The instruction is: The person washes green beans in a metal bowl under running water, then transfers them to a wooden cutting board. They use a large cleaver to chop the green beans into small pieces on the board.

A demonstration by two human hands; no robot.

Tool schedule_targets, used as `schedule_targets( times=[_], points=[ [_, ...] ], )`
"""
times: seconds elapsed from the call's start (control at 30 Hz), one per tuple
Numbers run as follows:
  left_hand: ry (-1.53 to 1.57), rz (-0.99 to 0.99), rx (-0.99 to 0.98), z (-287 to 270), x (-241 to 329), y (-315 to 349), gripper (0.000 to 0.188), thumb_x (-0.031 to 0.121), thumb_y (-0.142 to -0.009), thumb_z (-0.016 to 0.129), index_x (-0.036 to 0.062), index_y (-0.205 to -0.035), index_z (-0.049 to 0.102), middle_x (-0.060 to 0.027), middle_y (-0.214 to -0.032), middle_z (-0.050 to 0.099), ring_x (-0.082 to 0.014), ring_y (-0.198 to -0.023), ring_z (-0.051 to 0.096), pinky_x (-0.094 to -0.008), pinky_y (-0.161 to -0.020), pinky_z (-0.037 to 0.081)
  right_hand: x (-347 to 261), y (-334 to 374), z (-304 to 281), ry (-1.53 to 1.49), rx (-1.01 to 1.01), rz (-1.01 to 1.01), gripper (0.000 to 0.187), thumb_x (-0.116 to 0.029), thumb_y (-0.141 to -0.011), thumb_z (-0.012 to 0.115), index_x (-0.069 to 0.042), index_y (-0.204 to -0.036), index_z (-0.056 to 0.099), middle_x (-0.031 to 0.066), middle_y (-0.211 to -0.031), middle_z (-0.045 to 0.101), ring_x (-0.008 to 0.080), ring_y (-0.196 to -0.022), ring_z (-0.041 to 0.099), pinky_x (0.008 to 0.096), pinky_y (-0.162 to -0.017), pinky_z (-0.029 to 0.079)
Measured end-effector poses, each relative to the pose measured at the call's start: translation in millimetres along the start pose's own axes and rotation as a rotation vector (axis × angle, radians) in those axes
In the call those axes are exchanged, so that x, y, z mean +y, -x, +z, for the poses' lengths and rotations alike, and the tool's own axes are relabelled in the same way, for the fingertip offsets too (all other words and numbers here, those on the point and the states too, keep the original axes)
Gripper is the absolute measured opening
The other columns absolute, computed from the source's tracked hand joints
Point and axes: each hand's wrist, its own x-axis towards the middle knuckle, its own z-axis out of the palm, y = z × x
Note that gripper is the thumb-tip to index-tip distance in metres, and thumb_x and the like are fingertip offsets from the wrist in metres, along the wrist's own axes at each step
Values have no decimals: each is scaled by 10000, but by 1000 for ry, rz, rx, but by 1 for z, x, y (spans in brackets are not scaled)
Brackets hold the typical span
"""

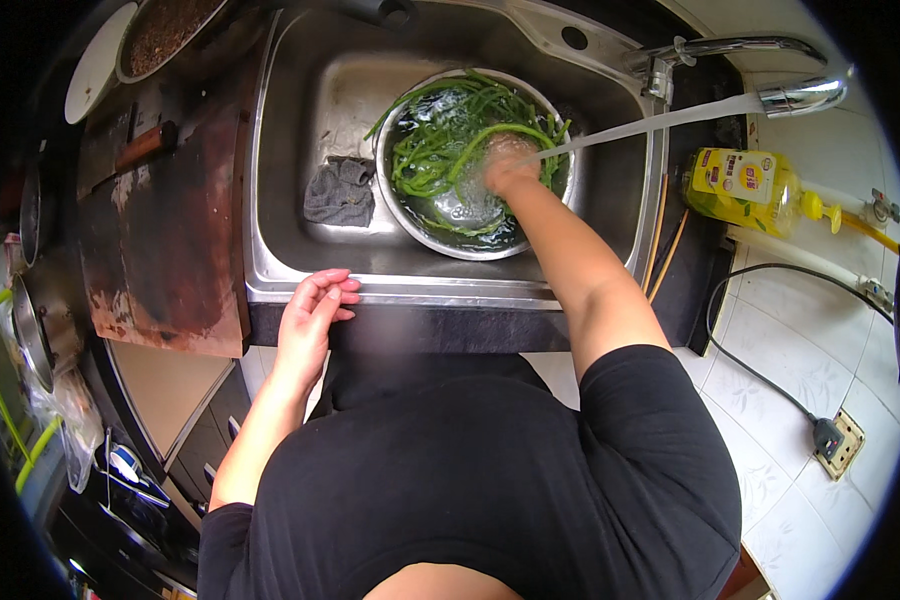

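Note:
A round metal basin of water stands in the steel sink, with long green beans coiled in it. My right hand reaches into the basin among the beans, just where the water stream lands. Froth and splashing water hide its fingers. At the sink's front rim, my left hand hovers or rests with loosely bent fingers, and nothing shows in it. Whether it touches the rim I cannot tell. Left of the basin, a crumpled grey cloth lies on the sink floor.
The running chrome tap reaches in from the right. Beside it are a yellow pump bottle and a pair of chopsticks. A worn wooden board holding a wooden-handled knife adjoins the sink's left. A plugged-in cable runs along the right wall.

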Motion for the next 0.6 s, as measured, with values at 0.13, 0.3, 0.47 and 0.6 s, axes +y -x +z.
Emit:
schedule_targets(
  times=[0.13, 0.3, 0.47, 0.6],
  points=[
    [16, -8, 13, -4, -1, 2, 248, 130, -914, 479, 18, -1132, 517, -74, -1032, 590, -126, -907, 561, -243, -784, 435, -4, 5, -7, -286, -170, 144, 520, -363, -704, 644, -18, -1090, 591, 203, -1157, 566, 334, -1069, 546, 381, -907, 435],
    [30, 25, -9, -8, 6, 5, 245, 136, -917, 479, 15, -1126, 519, -73, -1033, 592, -127, -902, 564, -244, -788, 433, 37, 6, 13, -875, -434, -7, 589, -292, -723, 689, -14, -1211, 511, 102, -1137, 577, 203, -984, 563, 320, -876, 445],
    [5, 53, 6, -20, 7, 9, 260, 155, -931, 470, 14, -1146, 503, -86, -1042, 591, -132, -914, 579, -238, -776, 451, 36, 59, -55, -1418, -673, -109, 622, -216, -746, 677, -25, -1285, 432, 94, -1140, 574, 185, -991, 562, 307, -880, 444],
    [21, 59, 7, -24, 6, 14, 262, 157, -932, 469, 13, -1149, 503, -89, -1042, 594, -133, -915, 582, -241, -777, 452, 53, 54, -75, -1219, -470, -49, 706, -287, -705, 707, 9, -1276, 416, 147, -1096, 595, 210, -978, 583, 324, -879, 452]
  ],
)
